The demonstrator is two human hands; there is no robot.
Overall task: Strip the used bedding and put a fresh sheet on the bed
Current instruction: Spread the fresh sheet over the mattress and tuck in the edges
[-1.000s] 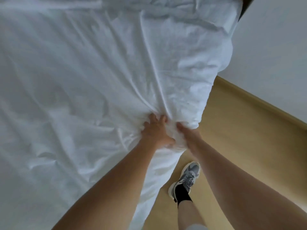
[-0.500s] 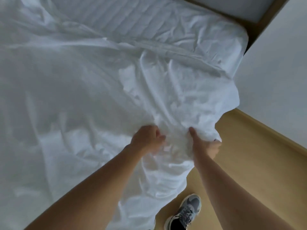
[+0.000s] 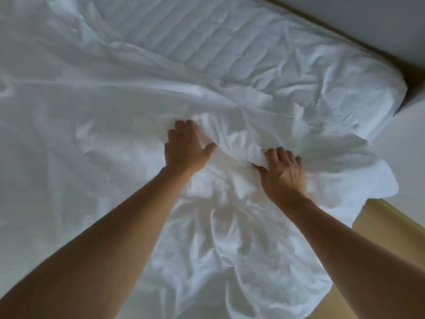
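One white sheet (image 3: 103, 116) hides most of the mattress (image 3: 184, 40) — one quilted strip shows. Two hands: left hand (image 3: 184, 149) presses flat, fingers straight; right hand (image 3: 284, 173) pinches a fold.

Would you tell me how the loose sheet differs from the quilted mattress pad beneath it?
The sheet is plain cloth, bunched into folds; the mattress pad is quilted in parallel ridges. The sheet spills over the side above the floor; the mattress pad stays on top. Both are white.
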